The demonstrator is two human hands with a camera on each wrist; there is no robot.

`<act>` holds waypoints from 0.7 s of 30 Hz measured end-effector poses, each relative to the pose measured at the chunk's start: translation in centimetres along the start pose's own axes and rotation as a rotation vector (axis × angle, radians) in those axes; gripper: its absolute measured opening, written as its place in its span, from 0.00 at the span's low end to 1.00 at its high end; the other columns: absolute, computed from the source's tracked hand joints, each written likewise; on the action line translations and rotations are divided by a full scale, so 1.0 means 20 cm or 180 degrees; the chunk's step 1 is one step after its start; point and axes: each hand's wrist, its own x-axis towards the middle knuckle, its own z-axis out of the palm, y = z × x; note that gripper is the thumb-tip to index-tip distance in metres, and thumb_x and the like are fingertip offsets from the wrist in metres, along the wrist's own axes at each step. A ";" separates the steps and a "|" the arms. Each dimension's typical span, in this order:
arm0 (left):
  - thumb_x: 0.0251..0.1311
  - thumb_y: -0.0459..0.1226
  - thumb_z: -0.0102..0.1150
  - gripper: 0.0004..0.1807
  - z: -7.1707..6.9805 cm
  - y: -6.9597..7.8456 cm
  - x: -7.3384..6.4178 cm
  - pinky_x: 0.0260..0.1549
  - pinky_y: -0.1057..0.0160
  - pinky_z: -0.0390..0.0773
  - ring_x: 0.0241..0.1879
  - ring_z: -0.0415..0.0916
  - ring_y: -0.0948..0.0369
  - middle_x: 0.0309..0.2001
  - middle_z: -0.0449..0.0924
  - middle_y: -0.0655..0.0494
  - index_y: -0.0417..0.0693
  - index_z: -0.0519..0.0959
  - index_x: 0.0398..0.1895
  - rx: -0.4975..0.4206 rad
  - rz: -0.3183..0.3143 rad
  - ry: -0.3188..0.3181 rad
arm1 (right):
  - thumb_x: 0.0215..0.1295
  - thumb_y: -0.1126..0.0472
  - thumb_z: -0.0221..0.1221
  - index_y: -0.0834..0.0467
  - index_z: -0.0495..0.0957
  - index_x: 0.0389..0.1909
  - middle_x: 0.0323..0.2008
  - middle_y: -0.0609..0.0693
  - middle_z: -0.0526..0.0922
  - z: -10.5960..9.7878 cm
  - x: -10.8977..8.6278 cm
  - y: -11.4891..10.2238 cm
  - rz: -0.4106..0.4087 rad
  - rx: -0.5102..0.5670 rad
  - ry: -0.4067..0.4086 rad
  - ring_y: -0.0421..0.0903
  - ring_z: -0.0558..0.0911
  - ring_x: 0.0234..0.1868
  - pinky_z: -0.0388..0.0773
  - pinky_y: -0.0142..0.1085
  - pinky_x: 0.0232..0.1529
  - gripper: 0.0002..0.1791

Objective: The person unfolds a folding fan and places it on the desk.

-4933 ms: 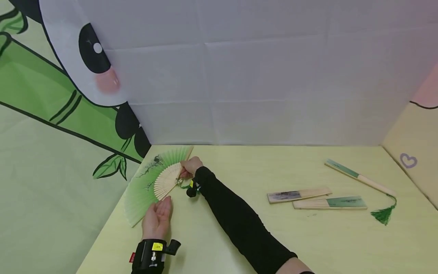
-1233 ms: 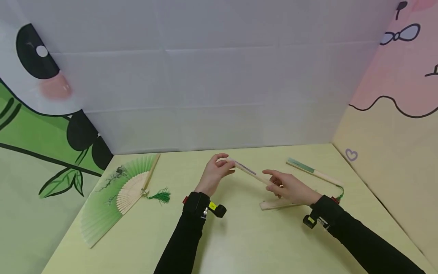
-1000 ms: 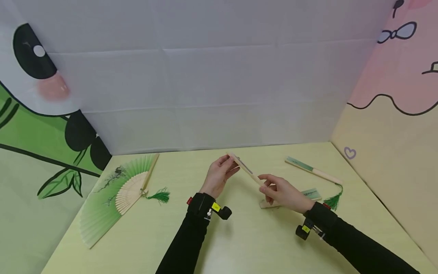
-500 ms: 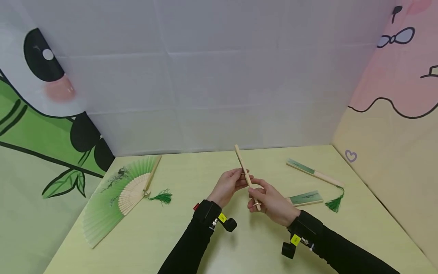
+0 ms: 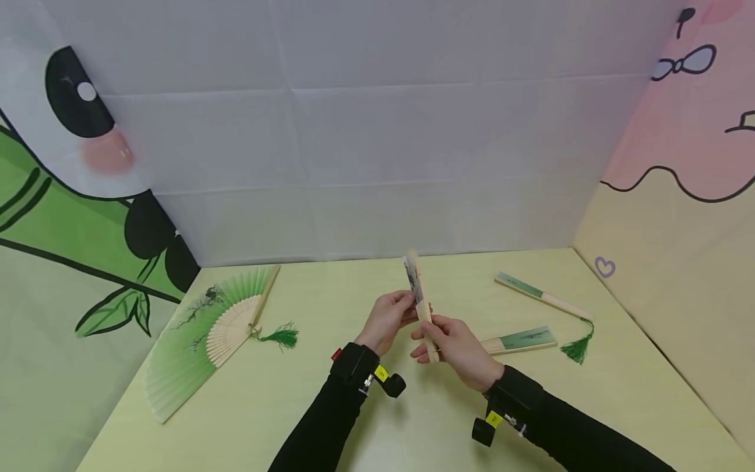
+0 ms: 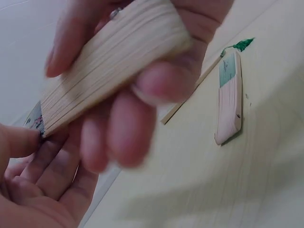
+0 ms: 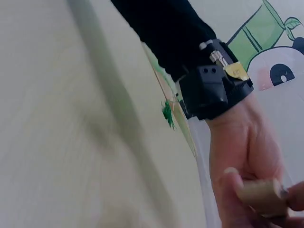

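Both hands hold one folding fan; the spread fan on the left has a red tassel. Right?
No: the head view shows a green tassel on the spread fan at left. The rest stands: left hand and right hand both hold one folding fan.

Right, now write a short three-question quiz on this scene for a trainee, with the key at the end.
1. Multiple choice: How does the leftmost fan lie on the table?
A) Folded closed
B) Spread open
C) Under another fan

2. True or false: The left hand and the right hand are both touching the raised fan.

3. Fill in: The tassel on the rightmost fan is coloured ____.

Key: 1. B; 2. True; 3. Green.
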 end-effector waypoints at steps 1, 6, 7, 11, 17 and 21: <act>0.75 0.38 0.48 0.17 0.00 0.00 0.00 0.50 0.56 0.81 0.40 0.83 0.57 0.42 0.85 0.44 0.31 0.77 0.53 0.0063 -0.0015 0.0017 | 0.78 0.60 0.47 0.75 0.68 0.59 0.42 0.63 0.79 0.00 0.00 0.00 -0.0001 -0.0135 -0.0007 0.53 0.85 0.38 0.85 0.42 0.41 0.21; 0.75 0.38 0.47 0.17 0.00 0.00 -0.02 0.49 0.57 0.81 0.40 0.83 0.58 0.42 0.84 0.45 0.33 0.78 0.53 0.0293 -0.0067 0.0020 | 0.77 0.54 0.49 0.70 0.79 0.42 0.32 0.60 0.83 -0.03 0.05 -0.01 0.0042 -0.0838 0.0069 0.54 0.85 0.31 0.86 0.47 0.30 0.21; 0.75 0.37 0.47 0.16 0.00 0.01 -0.03 0.49 0.57 0.81 0.40 0.82 0.58 0.42 0.84 0.45 0.32 0.78 0.52 0.0308 -0.0059 0.0015 | 0.77 0.52 0.49 0.68 0.80 0.40 0.30 0.58 0.83 -0.04 0.07 -0.02 0.0042 -0.0949 0.0125 0.53 0.84 0.29 0.85 0.47 0.28 0.22; 0.75 0.34 0.45 0.15 0.00 0.02 -0.04 0.48 0.58 0.82 0.40 0.82 0.59 0.43 0.82 0.45 0.31 0.77 0.52 0.0323 -0.0001 -0.0012 | 0.75 0.48 0.51 0.63 0.80 0.38 0.27 0.54 0.82 -0.06 0.11 -0.03 -0.0004 -0.1260 0.0289 0.53 0.83 0.26 0.82 0.45 0.21 0.21; 0.75 0.33 0.45 0.15 -0.03 0.02 -0.06 0.48 0.58 0.82 0.38 0.81 0.61 0.40 0.83 0.47 0.30 0.78 0.50 0.0362 0.0017 0.0050 | 0.74 0.54 0.54 0.62 0.73 0.31 0.22 0.59 0.77 -0.04 0.14 -0.05 -0.0277 -0.1294 0.0191 0.57 0.81 0.21 0.74 0.37 0.17 0.16; 0.75 0.35 0.47 0.15 -0.05 0.01 -0.08 0.48 0.58 0.82 0.39 0.82 0.60 0.40 0.83 0.47 0.30 0.78 0.50 0.0363 0.0006 0.0099 | 0.75 0.57 0.54 0.65 0.72 0.33 0.20 0.57 0.76 -0.03 0.15 -0.05 -0.0178 -0.0915 0.0036 0.53 0.78 0.19 0.69 0.33 0.15 0.15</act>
